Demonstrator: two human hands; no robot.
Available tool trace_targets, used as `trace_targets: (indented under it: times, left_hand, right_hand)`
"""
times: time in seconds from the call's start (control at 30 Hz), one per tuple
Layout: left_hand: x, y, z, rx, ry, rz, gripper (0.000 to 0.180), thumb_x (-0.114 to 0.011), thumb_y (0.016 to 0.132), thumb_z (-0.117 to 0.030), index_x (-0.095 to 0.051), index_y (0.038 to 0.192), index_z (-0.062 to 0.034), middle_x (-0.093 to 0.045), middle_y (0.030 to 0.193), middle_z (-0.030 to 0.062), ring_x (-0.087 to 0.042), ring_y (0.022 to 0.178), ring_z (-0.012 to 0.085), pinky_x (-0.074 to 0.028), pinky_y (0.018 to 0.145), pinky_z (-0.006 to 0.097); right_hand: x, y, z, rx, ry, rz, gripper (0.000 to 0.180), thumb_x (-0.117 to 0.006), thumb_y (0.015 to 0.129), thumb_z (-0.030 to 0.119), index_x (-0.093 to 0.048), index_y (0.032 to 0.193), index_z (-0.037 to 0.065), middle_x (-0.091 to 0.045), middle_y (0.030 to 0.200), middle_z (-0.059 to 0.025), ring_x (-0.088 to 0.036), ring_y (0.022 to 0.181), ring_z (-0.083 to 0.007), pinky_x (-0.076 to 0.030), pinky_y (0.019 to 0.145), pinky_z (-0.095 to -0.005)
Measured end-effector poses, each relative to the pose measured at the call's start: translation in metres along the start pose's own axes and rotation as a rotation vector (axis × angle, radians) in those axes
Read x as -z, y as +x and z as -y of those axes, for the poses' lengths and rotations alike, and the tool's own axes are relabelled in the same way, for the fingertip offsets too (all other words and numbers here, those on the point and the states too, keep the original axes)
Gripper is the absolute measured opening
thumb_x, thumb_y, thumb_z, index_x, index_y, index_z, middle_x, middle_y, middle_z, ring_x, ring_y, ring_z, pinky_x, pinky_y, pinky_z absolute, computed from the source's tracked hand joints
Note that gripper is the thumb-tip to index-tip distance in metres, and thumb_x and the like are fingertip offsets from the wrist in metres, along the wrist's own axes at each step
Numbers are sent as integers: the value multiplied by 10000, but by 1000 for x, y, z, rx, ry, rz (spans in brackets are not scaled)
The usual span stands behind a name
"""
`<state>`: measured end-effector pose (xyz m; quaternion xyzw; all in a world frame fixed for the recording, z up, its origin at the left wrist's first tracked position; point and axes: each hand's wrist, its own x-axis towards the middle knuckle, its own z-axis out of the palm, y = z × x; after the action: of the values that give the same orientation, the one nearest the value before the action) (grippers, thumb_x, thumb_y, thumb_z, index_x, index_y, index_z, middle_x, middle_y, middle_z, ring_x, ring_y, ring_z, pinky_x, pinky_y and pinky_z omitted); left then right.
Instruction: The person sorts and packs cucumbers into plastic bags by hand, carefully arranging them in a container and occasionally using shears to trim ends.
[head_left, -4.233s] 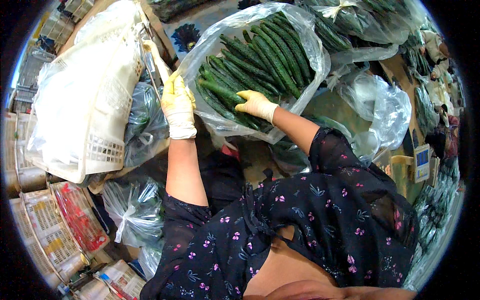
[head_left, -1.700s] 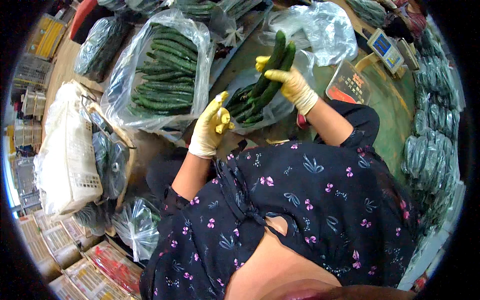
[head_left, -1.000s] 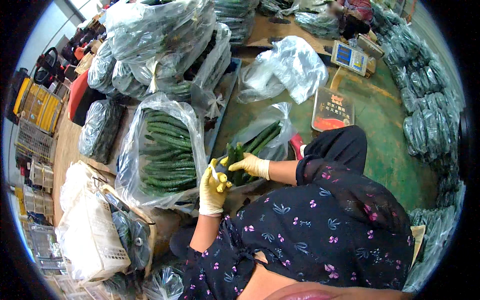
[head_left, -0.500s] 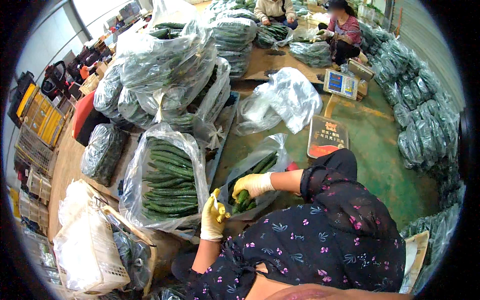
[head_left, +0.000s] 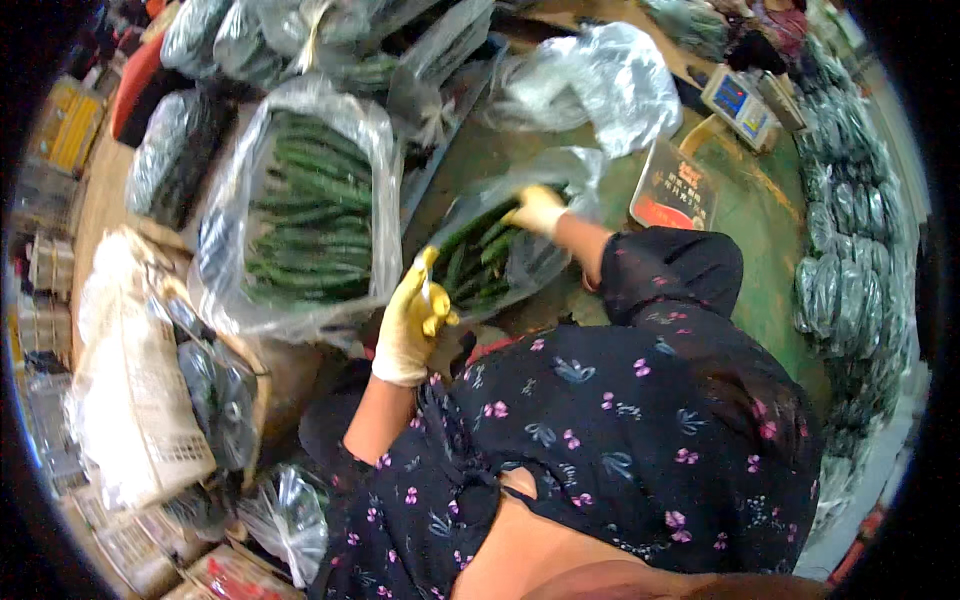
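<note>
Both my hands wear white gloves with yellow fingers. My left hand is raised beside the small bag with its fingers curled, and a thin whitish strip shows at them; what they hold is not clear. At the far side of the small clear bag, my right hand closes on the end of a long dark green cucumber. Motion blurs its fingertips. More cucumbers lie in that bag. To the left, a larger open plastic bag holds rows of cucumbers.
A wrapped cucumber bundle lies at the left. Crumpled clear plastic and a dark printed box sit beyond my right hand, near a scale. Bagged cucumbers are stacked along the right. A white-covered crate stands at lower left.
The view has tipped downward, so the scene sits higher. My right hand has moved from the near end of the small bag to its far side. My left hand stays curled.
</note>
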<state>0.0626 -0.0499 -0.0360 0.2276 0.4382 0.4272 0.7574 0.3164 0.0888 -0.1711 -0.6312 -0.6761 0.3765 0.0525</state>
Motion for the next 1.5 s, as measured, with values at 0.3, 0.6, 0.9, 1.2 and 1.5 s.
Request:
trace_targets:
  times: [0.3, 0.6, 0.9, 1.2, 1.5]
  left_hand:
    - [-6, -1, -8, -70, -94, 47, 587, -504, 881, -385, -401, 1306, 6, -514, 624, 9, -391, 433, 80, -439, 551, 260]
    - [-8, 2, -11, -77, -59, -9, 606, -554, 849, -378, -413, 1276, 28, -551, 615, 40, -442, 427, 91, -471, 503, 258]
    - [4, 4, -12, -122, -49, -44, 617, -534, 857, -380, -405, 1297, 33, -549, 633, 31, -441, 438, 82, -475, 520, 248]
    - [27, 14, -8, -53, -165, -131, 594, -554, 845, -382, -442, 1271, 17, -555, 668, 43, -395, 437, 79, -461, 545, 262]
    - [16, 12, -9, -63, -77, -92, 575, -523, 863, -380, -437, 1283, 2, -552, 658, 55, -418, 437, 82, -452, 533, 238]
  right_hand:
    - [137, -45, -86, -143, -117, -513, 574, -655, 701, 331, -534, 1193, 61, -598, 1104, -199, -576, 1023, -317, -451, 873, -367]
    - [97, -72, -10, 200, -487, 263, 341, -600, 715, 247, -644, 1013, 89, -636, 994, -161, -596, 941, -328, -472, 825, -400]
    - [-51, 10, 21, 373, -817, 253, 723, -719, 664, 103, -400, 1312, 125, -491, 1269, -93, -453, 1196, -262, -412, 924, -413]
    - [-45, 51, 45, 399, -789, 204, 804, -814, 578, 230, -441, 1286, 152, -489, 1267, -96, -479, 1163, -275, -401, 916, -448]
    - [-66, 9, 15, 524, -710, 88, 418, -638, 699, 114, -583, 1113, 127, -601, 1029, -100, -557, 999, -285, -441, 792, -409]
